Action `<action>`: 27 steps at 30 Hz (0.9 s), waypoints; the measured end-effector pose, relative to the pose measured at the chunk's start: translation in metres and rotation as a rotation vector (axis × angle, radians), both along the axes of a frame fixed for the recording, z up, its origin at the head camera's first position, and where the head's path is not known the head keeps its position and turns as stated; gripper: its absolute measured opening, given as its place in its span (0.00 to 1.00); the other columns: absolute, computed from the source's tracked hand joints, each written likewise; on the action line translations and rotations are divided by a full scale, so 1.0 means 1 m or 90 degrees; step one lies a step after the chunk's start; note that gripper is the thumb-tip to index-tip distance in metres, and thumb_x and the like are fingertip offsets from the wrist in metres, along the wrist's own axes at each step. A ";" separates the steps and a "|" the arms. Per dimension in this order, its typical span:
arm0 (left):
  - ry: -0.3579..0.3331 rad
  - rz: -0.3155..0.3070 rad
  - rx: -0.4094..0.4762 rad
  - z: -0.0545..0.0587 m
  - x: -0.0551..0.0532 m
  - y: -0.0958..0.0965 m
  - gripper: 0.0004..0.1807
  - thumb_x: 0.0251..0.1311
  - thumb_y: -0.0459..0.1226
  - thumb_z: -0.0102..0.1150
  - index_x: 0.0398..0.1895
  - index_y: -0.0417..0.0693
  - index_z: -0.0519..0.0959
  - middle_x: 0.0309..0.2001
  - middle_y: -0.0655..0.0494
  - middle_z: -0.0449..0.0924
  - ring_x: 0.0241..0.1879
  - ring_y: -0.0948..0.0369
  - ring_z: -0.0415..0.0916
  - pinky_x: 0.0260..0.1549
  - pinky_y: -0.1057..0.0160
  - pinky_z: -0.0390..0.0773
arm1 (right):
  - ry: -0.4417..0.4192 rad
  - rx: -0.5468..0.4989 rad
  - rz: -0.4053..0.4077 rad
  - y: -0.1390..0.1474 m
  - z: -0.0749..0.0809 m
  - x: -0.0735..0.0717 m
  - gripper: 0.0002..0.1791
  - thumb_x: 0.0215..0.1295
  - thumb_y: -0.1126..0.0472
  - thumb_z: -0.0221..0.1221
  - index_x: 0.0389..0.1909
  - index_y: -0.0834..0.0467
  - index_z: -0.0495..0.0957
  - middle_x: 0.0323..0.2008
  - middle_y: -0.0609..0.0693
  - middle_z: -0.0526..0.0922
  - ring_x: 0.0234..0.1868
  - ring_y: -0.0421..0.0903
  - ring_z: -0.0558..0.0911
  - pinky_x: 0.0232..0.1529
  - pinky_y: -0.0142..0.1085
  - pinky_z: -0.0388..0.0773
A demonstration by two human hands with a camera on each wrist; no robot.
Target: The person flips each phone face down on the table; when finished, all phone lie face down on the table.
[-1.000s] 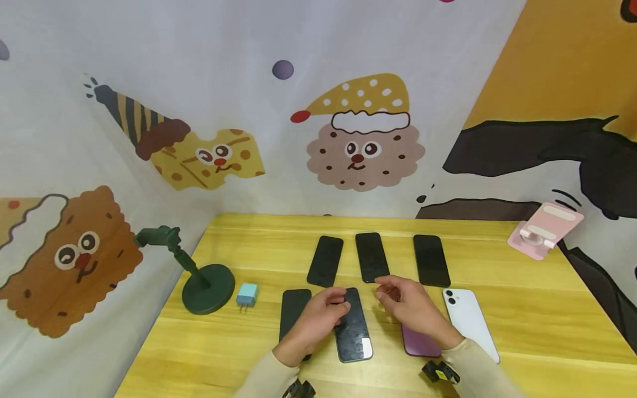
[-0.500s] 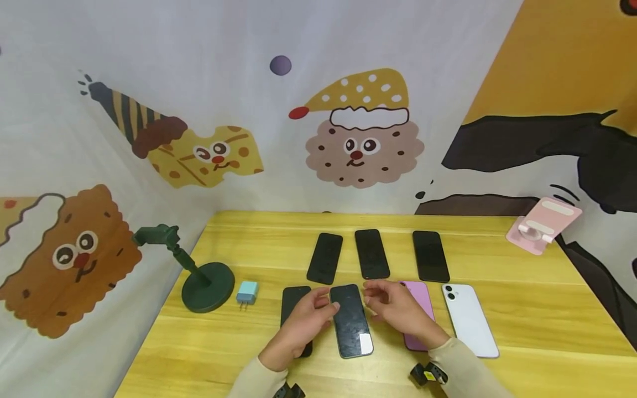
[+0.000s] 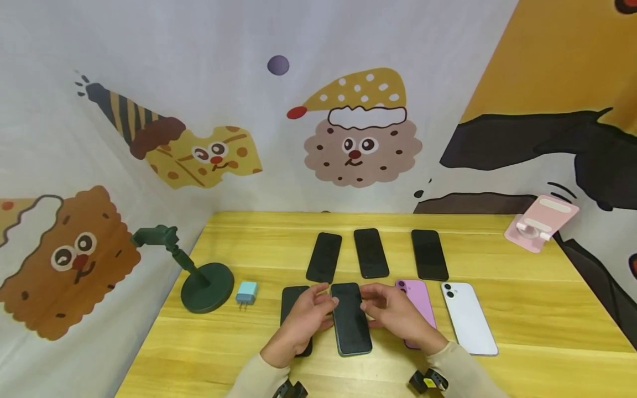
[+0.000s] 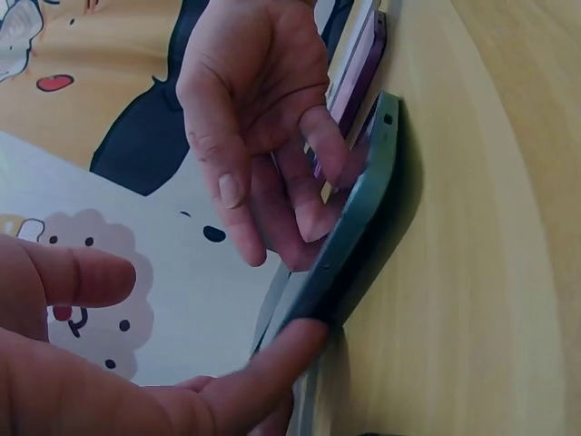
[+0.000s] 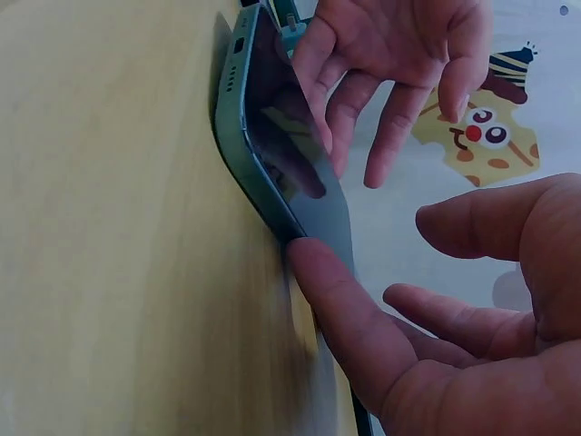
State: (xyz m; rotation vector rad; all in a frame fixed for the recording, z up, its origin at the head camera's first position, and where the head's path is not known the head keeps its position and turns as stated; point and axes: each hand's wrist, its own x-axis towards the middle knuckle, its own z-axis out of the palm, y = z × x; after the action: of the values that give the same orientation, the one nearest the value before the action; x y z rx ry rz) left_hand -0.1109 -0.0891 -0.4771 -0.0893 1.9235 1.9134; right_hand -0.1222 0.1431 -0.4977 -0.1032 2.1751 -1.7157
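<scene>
A smartphone with green sides (image 3: 352,326) lies screen up between my two hands. My left hand (image 3: 309,312) is at its left long edge; in the left wrist view one outstretched finger (image 4: 272,368) touches the phone's side, while the thumb stays off it. Against the opposite edge, in the right wrist view, a fingertip of my right hand (image 3: 393,309) touches the phone (image 5: 263,154), its thumb also raised free. Partly under my left hand's outline is a black phone (image 3: 291,298). A pink phone (image 3: 422,298) is partly covered by my right hand in the head view.
Several black phones, such as the middle one (image 3: 371,253), form a back row. A white phone (image 3: 470,320) lies at the right. Toward the left are a blue plug charger (image 3: 246,293) and a dark green stand (image 3: 208,287). A pink stand (image 3: 539,224) occupies the far right.
My right hand has moved left from over the pink phone to the green-sided phone's right edge. The left hand has shifted slightly left to its left edge. The white reflection on the screen is gone.
</scene>
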 end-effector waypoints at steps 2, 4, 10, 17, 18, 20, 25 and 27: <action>0.004 0.008 0.001 -0.001 -0.001 0.001 0.38 0.76 0.38 0.57 0.81 0.31 0.56 0.71 0.29 0.68 0.64 0.42 0.79 0.55 0.44 0.86 | 0.007 -0.005 -0.001 0.000 0.000 0.000 0.26 0.74 0.65 0.64 0.69 0.68 0.74 0.66 0.68 0.78 0.61 0.58 0.84 0.43 0.45 0.91; 0.008 0.014 0.005 -0.002 -0.002 0.002 0.37 0.76 0.37 0.57 0.81 0.30 0.56 0.71 0.30 0.68 0.63 0.44 0.79 0.52 0.47 0.87 | 0.017 -0.005 -0.002 -0.001 -0.002 0.001 0.27 0.73 0.65 0.64 0.69 0.68 0.73 0.65 0.68 0.78 0.59 0.57 0.84 0.42 0.44 0.91; 0.036 0.018 0.013 -0.007 -0.004 0.001 0.34 0.75 0.32 0.55 0.79 0.27 0.59 0.69 0.31 0.69 0.58 0.50 0.78 0.47 0.55 0.88 | 0.059 0.034 0.009 -0.005 -0.003 0.004 0.27 0.71 0.64 0.66 0.68 0.68 0.75 0.60 0.66 0.82 0.54 0.53 0.85 0.39 0.38 0.90; 0.042 0.016 0.068 -0.015 -0.006 0.004 0.35 0.67 0.26 0.59 0.78 0.32 0.64 0.62 0.33 0.75 0.49 0.55 0.82 0.46 0.62 0.85 | 0.062 0.015 0.025 -0.008 -0.004 0.006 0.27 0.73 0.62 0.66 0.68 0.70 0.75 0.63 0.68 0.80 0.56 0.55 0.85 0.40 0.38 0.90; 0.041 0.012 0.080 -0.015 -0.006 0.004 0.35 0.67 0.25 0.59 0.78 0.34 0.64 0.63 0.32 0.75 0.50 0.54 0.83 0.47 0.62 0.85 | 0.061 0.009 0.028 -0.008 -0.005 0.006 0.27 0.73 0.62 0.65 0.68 0.70 0.74 0.64 0.69 0.80 0.56 0.55 0.85 0.41 0.39 0.90; 0.041 0.000 0.101 -0.017 -0.006 0.004 0.35 0.68 0.25 0.59 0.79 0.37 0.64 0.64 0.30 0.75 0.54 0.51 0.83 0.49 0.63 0.85 | 0.050 -0.011 0.028 -0.010 -0.004 0.007 0.28 0.74 0.62 0.64 0.70 0.70 0.73 0.65 0.69 0.78 0.57 0.56 0.85 0.42 0.40 0.90; 0.024 -0.033 0.131 -0.020 -0.008 0.004 0.36 0.70 0.29 0.61 0.80 0.45 0.64 0.69 0.32 0.74 0.54 0.54 0.84 0.47 0.62 0.86 | 0.029 -0.059 0.036 -0.011 -0.002 0.007 0.30 0.77 0.61 0.62 0.74 0.68 0.69 0.68 0.69 0.75 0.61 0.59 0.84 0.47 0.44 0.90; 0.013 -0.042 0.140 -0.019 -0.009 0.005 0.36 0.71 0.31 0.63 0.81 0.49 0.64 0.71 0.34 0.72 0.53 0.55 0.85 0.47 0.59 0.87 | 0.028 -0.072 0.044 -0.011 -0.001 0.006 0.30 0.78 0.59 0.62 0.75 0.66 0.68 0.69 0.69 0.75 0.62 0.59 0.83 0.48 0.46 0.90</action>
State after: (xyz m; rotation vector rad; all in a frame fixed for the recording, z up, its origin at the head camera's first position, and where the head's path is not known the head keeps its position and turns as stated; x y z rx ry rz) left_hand -0.1200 -0.0840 -0.4966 0.0587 1.6932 2.0741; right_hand -0.1160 0.1320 -0.4986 -0.2449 2.0783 -1.8126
